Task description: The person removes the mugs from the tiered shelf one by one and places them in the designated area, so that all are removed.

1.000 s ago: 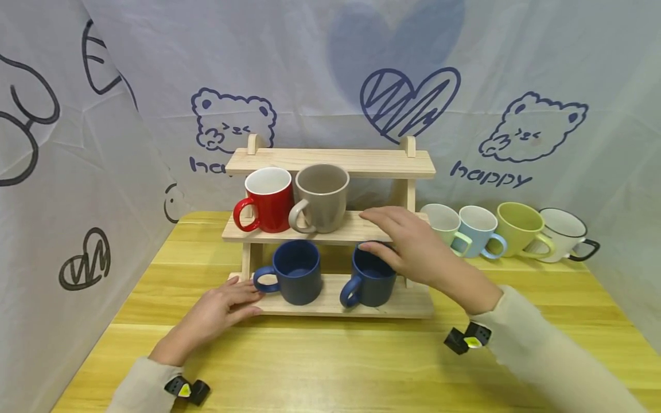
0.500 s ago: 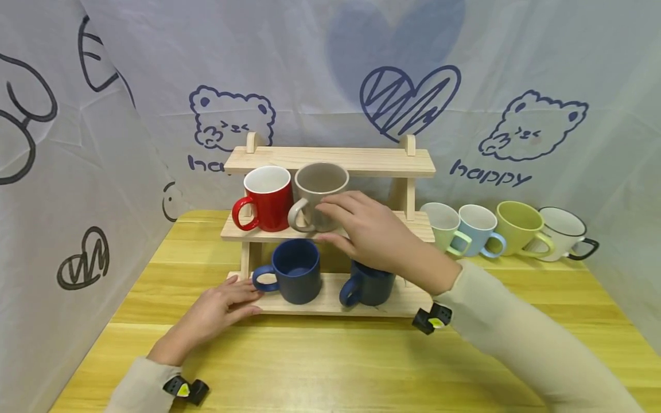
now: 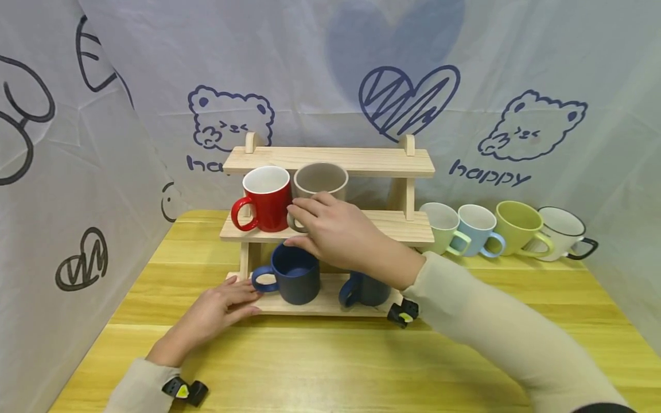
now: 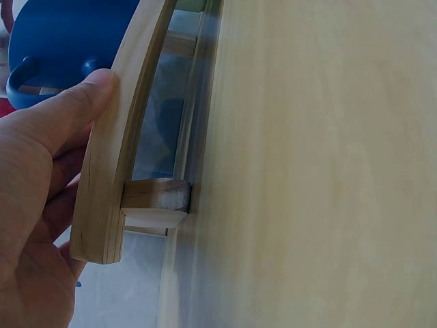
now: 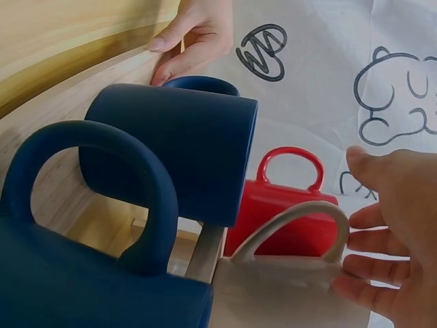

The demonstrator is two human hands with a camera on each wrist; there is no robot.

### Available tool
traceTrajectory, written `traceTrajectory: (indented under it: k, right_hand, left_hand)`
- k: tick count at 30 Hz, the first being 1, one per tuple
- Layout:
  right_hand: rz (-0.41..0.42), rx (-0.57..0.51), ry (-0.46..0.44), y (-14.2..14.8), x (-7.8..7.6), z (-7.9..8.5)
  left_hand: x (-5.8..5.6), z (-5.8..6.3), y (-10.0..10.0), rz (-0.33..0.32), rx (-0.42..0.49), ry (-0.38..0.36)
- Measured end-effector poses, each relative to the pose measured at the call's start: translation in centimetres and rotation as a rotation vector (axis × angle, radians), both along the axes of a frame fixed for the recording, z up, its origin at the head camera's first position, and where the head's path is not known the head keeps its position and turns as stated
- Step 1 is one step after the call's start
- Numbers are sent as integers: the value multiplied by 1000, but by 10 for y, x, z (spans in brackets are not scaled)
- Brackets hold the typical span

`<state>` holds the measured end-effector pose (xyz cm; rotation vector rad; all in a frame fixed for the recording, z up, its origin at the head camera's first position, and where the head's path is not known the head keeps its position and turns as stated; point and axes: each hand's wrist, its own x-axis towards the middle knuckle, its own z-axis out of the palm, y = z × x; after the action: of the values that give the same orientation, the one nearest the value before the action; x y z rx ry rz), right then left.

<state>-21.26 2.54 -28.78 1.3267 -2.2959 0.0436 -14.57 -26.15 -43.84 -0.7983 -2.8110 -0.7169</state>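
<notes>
Behind everything hangs a white cloth (image 3: 310, 86) printed with bears and hearts; before it spreads the yellowish wooden table (image 3: 330, 361), bearing a pale rack (image 3: 330, 158) of three stepped boards; low down, the left wrist view shows what the head view hides, a short wooden block (image 4: 157, 197) under the lowest board.

At that board's left end rests the left hand (image 3: 222, 304), relaxed, fingers laid over the top, thumb against the front edge; across the rack's front reaches the right hand (image 3: 346, 226), part open, fingers gently bent, thumb well apart, with nothing visibly gripped.

On the middle board, behind the right hand, the beige mug (image 3: 320, 179) stands upright, smooth and plain, its wide round mouth facing up; the red mug (image 3: 276, 203) is just beside it on the left; from the mug's right side the board runs on to the upright. Below stand two dark blue mugs (image 3: 299, 284); in the head view the right thumb overlaps the left one's rim; right of the rack, four paler mugs (image 3: 516, 229) line the table.

Smallest is the beige handle (image 5: 283, 222), mostly covered in the head view; the right wrist view shows it whole, fingertips right by its outer edge, contact uncertain.
</notes>
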Motion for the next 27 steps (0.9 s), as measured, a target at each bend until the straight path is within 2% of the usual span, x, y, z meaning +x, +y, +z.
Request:
traceTrajectory:
  k: [5,10,22,27]
  right_hand:
    - [-13,5,23,-6,-2,-1]
    - [-4,-11,-7,-1,-4,-2]
    - [72,-145,-10,27,-3,-6]
    - [59,-194,-27,39,-3,-7]
  left_hand:
    - [0,0,-1,2,-7,-4]
    - [1,2,0,1,-10,-4]
    - [0,0,0,5,-12,22]
    - [-1,0,2,4,-12,32]
